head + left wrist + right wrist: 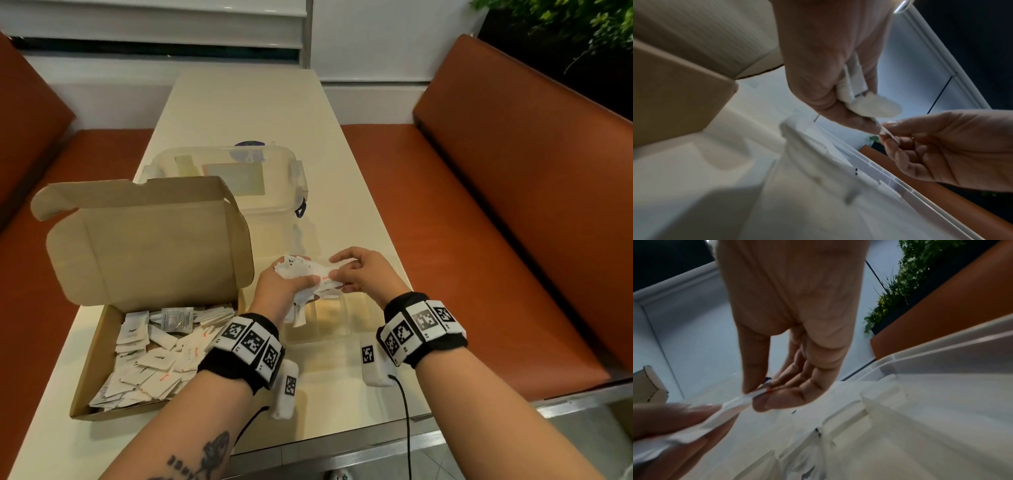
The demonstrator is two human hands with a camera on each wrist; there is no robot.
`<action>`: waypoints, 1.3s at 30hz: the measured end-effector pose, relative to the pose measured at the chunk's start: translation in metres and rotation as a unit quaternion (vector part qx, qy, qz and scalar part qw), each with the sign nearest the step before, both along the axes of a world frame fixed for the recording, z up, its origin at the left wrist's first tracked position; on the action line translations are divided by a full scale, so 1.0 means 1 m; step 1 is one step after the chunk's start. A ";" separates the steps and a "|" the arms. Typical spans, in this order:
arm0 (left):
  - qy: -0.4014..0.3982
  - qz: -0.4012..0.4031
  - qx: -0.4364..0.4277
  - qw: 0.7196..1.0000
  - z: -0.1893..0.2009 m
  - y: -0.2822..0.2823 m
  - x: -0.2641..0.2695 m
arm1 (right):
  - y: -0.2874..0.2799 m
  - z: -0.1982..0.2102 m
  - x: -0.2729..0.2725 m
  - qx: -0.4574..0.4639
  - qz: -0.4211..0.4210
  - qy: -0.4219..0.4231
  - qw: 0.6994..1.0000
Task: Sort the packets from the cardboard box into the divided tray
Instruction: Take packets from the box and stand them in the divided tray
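Step in hand: sorting stage, mid-task by my reading.

Cardboard box (pixel 102 359), lid up, sits well left of the fingers; many packets loose inside.

Left hand (pixel 279 291) has fingers curled round a bunch of packets (pixel 301 274), held above the divided tray (pixel 329 329); a few hang below the palm. Just right of that, the right hand (pixel 363 274) has thumb and forefinger pinching one packet (pixel 756 393) at the bunch's edge, remaining fingers loosely curled beneath. Red print shows at the pinch; packet type not legible.

Tray is clear plastic, directly under both hands. Contents of its compartments: cannot tell, glare and blur.

Next move, as judged: draw the single packet free w/o dragging neighbours out, then lower it into the matching compartment. Left grip needs to hold firm.

Surface: cream table (pixel 246 113), glossy. Clear lidded tub (pixel 226 178) beyond the fingers. Room: orange bench seats (pixel 513 205) both sides, foliage (pixel 565 27) far right.
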State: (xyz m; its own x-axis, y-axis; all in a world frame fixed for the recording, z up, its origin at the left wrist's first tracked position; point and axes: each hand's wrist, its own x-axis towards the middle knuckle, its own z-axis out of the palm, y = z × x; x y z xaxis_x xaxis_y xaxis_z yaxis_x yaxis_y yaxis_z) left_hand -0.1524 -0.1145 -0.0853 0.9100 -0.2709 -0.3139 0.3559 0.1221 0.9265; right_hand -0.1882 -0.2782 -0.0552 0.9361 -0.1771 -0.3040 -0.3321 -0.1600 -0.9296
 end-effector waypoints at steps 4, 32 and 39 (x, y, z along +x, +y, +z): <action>-0.003 0.005 0.018 1.000 -0.008 0.003 -0.002 | -0.009 0.008 0.005 -0.156 0.053 0.002 0.986; 0.016 0.019 -0.003 1.000 -0.015 0.009 -0.003 | -0.014 0.004 0.046 -0.574 0.187 0.106 0.790; 0.022 0.024 0.002 0.999 -0.014 0.008 -0.003 | -0.008 0.005 0.046 -0.562 0.214 0.100 0.793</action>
State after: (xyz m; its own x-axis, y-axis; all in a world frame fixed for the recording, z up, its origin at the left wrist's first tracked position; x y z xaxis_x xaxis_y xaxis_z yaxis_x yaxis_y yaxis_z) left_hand -0.1557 -0.1062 -0.0994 0.9069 -0.2263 -0.3553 0.3907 0.1365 0.9103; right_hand -0.1425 -0.2864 -0.0507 0.9366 -0.1208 -0.3290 -0.1473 -0.9875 -0.0568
